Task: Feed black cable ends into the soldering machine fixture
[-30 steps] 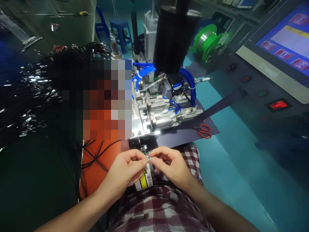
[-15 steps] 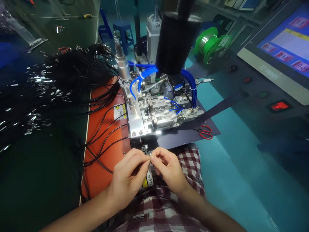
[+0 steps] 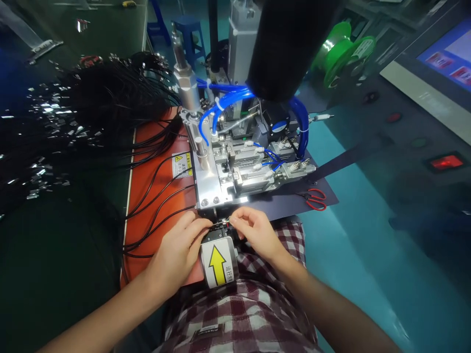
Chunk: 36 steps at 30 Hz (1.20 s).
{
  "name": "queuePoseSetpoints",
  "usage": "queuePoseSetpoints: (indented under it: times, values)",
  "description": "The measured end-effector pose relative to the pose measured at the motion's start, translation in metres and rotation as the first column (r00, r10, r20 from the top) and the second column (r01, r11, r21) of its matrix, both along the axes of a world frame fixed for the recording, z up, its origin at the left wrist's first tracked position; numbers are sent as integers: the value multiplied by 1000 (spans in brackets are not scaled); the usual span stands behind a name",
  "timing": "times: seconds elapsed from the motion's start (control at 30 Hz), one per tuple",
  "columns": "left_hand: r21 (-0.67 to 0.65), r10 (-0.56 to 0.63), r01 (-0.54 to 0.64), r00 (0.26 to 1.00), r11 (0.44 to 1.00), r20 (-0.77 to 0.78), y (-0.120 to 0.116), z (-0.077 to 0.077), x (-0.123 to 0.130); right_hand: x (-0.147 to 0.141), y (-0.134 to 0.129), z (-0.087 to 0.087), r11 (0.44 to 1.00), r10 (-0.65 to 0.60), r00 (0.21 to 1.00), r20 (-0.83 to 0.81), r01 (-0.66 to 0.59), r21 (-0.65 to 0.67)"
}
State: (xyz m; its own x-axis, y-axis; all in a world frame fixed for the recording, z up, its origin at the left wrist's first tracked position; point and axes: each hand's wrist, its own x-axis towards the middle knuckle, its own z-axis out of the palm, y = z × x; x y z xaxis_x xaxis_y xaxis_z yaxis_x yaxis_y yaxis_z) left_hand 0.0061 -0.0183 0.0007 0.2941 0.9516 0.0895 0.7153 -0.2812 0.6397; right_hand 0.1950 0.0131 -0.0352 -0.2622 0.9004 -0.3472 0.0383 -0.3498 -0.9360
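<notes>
At the near end of a bench machine (image 3: 209,184), my two hands face each other over a small black fixture (image 3: 221,231). My left hand (image 3: 178,247) is closed in a pinch on the left side of a thin wire (image 3: 218,223). From the right, my right hand (image 3: 257,233) pinches the fine end of that wire, close to a small red spot. Fingertips hide most of the wire. Below the fixture is a rounded cover with a yellow arrow label (image 3: 219,264). Several black cables (image 3: 156,215) run along the orange surface into the machine's left side.
A large bundle of black cables (image 3: 110,93) lies at the left. Red-handled scissors (image 3: 315,199) rest on the dark base plate right of the machine. A black cylinder (image 3: 290,49) hangs overhead. A green spool (image 3: 342,54) and a control panel (image 3: 423,103) stand at the right.
Both hands have moved forward to the fixture, and their fingertips have drawn apart, with the thin wire showing between them. The arrow label is now uncovered. The view has shifted slightly.
</notes>
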Motion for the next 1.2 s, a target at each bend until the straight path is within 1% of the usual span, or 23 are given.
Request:
queuePoseSetpoints:
  times: [0.07, 0.13, 0.2, 0.3, 0.4, 0.6, 0.8, 1.2]
  values:
    - [33, -57, 58, 998, 998, -12, 1, -6, -4, 0, 1, -3, 1000, 14, 1000, -8, -14, -18]
    - [32, -123, 124, 992, 992, -11, 1, -10, -7, -1, 1, -4, 999, 19, 1000, -16, -19, -30]
    - [24, -166, 167, 986, 986, -23, 2, -10, -9, -1, 2, -3, 999, 23, 1000, -18, -23, -44]
    - [55, -191, 194, 979, 979, -66, 2, -9, -11, -3, 2, -1, 998, 21, 1000, -10, -22, -61]
    - [76, -197, 205, 975, 976, -100, 1, -9, -12, -3, 3, -2, 998, 12, 1000, -1, -12, -68]
    - [64, -186, 197, 971, 978, -147, 2, -11, -11, -2, 2, -2, 997, 14, 1000, -6, -15, -74]
    - [77, -196, 210, 968, 975, -158, 2, -14, -10, -2, 3, 0, 998, 11, 999, 35, -9, -66]
    - [91, -193, 215, 960, 972, -205, 0, -13, -10, -3, 1, -2, 1000, 15, 998, 53, -14, -22]
